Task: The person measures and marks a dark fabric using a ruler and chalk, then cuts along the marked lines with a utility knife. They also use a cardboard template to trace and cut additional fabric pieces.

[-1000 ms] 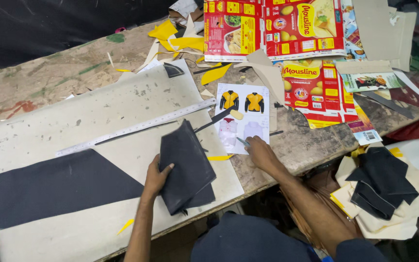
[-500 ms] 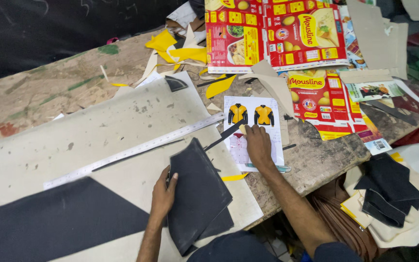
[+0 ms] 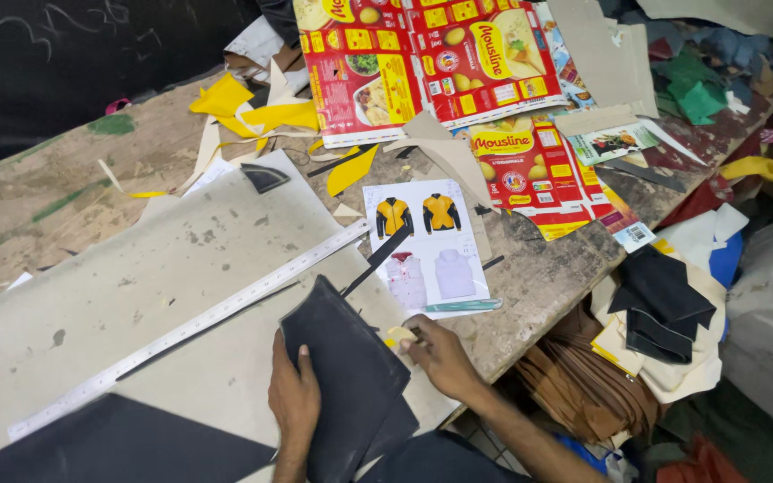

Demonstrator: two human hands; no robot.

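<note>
hands (image 3: 295,402) (image 3: 440,356) pressing matte black leather panel (image 3: 346,380).

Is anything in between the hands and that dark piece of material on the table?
No. The left hand lies flat on the dark piece, touching it. The right hand sits just beside its right edge, pinching a small yellow bit; nothing lies between them.
</note>
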